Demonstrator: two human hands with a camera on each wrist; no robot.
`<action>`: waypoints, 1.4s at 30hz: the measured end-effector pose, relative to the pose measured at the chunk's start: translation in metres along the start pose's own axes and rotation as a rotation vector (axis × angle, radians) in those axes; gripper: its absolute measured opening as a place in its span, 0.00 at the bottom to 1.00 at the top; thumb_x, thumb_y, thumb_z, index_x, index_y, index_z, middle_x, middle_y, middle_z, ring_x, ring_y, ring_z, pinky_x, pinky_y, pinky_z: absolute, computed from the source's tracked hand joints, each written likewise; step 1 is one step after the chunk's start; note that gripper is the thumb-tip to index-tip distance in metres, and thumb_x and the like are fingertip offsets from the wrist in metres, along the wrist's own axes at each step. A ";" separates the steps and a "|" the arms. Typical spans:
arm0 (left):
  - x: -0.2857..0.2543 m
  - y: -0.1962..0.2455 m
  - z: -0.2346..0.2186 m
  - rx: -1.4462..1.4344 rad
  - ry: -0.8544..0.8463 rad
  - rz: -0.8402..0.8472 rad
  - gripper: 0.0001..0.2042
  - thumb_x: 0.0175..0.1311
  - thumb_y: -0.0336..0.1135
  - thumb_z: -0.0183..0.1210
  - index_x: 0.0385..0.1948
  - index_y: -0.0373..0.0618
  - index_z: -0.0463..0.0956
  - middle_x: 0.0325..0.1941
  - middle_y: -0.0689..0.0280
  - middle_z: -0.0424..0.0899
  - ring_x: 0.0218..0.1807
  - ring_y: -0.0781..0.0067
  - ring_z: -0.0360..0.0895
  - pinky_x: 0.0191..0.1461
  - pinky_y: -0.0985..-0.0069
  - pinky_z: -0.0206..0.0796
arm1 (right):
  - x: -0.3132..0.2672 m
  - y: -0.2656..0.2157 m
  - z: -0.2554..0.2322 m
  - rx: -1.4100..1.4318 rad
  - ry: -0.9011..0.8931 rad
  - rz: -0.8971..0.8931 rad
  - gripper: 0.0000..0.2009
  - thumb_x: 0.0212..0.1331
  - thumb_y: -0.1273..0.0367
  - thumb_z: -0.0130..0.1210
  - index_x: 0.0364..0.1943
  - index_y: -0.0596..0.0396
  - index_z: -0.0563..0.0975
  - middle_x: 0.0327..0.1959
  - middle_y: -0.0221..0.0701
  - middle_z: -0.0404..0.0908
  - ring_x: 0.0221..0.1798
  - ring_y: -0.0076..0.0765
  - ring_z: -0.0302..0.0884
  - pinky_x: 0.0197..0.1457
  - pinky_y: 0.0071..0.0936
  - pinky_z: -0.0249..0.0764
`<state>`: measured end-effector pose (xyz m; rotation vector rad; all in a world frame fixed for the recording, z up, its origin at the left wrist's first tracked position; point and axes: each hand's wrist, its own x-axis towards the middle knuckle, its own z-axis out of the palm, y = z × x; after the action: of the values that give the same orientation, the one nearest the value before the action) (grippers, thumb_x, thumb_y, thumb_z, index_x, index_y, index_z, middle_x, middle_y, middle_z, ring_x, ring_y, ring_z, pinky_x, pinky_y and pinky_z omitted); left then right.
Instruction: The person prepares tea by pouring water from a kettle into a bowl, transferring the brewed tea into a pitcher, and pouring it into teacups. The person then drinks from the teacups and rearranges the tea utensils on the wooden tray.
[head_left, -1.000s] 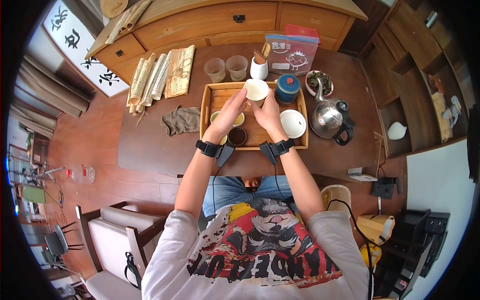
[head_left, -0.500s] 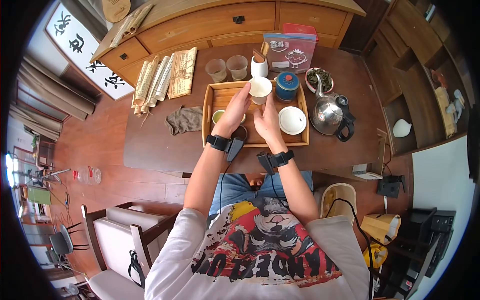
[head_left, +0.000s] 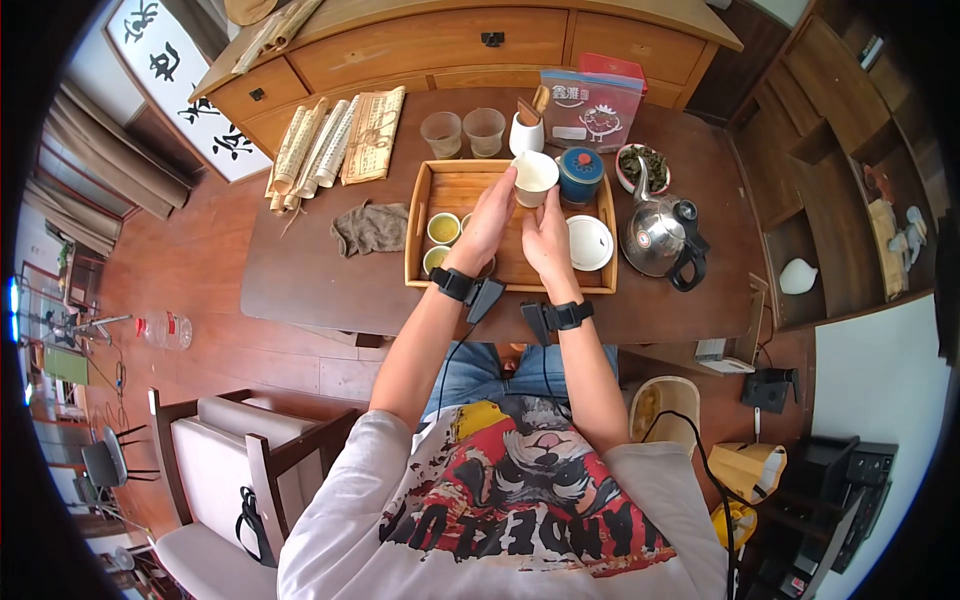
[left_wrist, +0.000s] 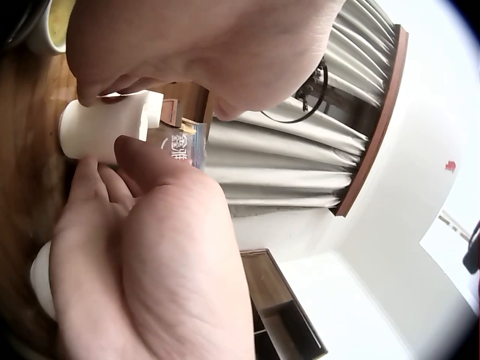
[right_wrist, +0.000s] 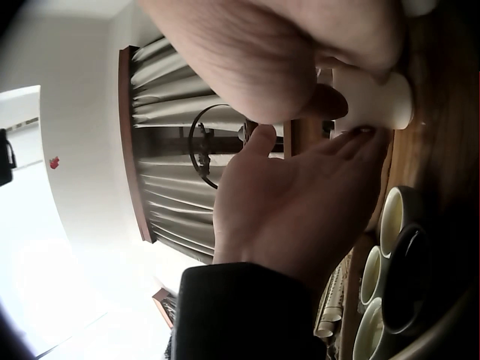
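Note:
A white cup (head_left: pixel 535 180) with nothing visible inside is upright over the far side of the wooden tray (head_left: pixel 455 190), between both hands. Along its left side lie the nearly straight fingers of my left hand (head_left: pixel 490 225). My right hand (head_left: pixel 547 242) has its fingertips against the right side, thumb apart from the wall in the left wrist view. Below the left hand stand small cups (head_left: pixel 444 229) of yellow-green tea. A dark round cup (right_wrist: pixel 405 277) beside them shows in the right wrist view. Right of the right hand lies a round white dish (head_left: pixel 590 243).
A blue tin (head_left: pixel 580 175) stands right behind the white cup. The metal kettle (head_left: pixel 660 240) and a bowl of leaves (head_left: pixel 642 168) are at right. Behind the tray stand two glasses (head_left: pixel 485 132) and a white tool holder (head_left: pixel 526 135). A brown cloth (head_left: pixel 370 230) lies left.
The white cup has shifted slightly right over the tray, toward the blue tin, with both hands moving along. More of the tea cups shows beside my left hand.

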<state>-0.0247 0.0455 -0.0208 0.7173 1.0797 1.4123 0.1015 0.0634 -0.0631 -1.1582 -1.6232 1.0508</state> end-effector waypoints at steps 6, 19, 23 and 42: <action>-0.053 0.022 -0.017 0.378 0.188 0.264 0.29 0.83 0.43 0.64 0.74 0.26 0.73 0.77 0.41 0.79 0.78 0.59 0.78 0.80 0.67 0.68 | -0.038 -0.016 -0.018 0.059 -0.043 0.045 0.34 0.75 0.77 0.53 0.83 0.73 0.56 0.76 0.67 0.72 0.83 0.63 0.70 0.85 0.44 0.70; -0.083 0.043 -0.083 0.812 0.359 0.319 0.05 0.67 0.24 0.74 0.40 0.33 0.88 0.57 0.50 0.94 0.60 0.56 0.91 0.67 0.64 0.79 | -0.072 -0.018 -0.010 0.390 -0.251 0.139 0.27 0.81 0.80 0.49 0.81 0.70 0.62 0.78 0.57 0.74 0.81 0.50 0.75 0.85 0.39 0.72; -0.078 0.048 -0.073 1.054 0.291 0.428 0.14 0.64 0.24 0.74 0.51 0.36 0.89 0.58 0.49 0.92 0.62 0.48 0.88 0.68 0.60 0.78 | -0.075 -0.022 -0.011 0.383 -0.273 0.156 0.27 0.81 0.80 0.49 0.81 0.69 0.62 0.77 0.58 0.75 0.80 0.49 0.76 0.84 0.39 0.73; -0.040 0.053 -0.080 1.467 -0.235 0.506 0.44 0.54 0.24 0.77 0.79 0.48 0.71 0.71 0.52 0.84 0.76 0.44 0.76 0.89 0.50 0.61 | -0.073 -0.021 -0.008 0.406 -0.349 0.225 0.28 0.82 0.76 0.52 0.82 0.64 0.63 0.76 0.57 0.78 0.77 0.48 0.80 0.76 0.36 0.78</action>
<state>-0.1121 -0.0054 0.0024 2.2402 1.7394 0.6467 0.1187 -0.0107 -0.0533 -0.9298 -1.4571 1.7164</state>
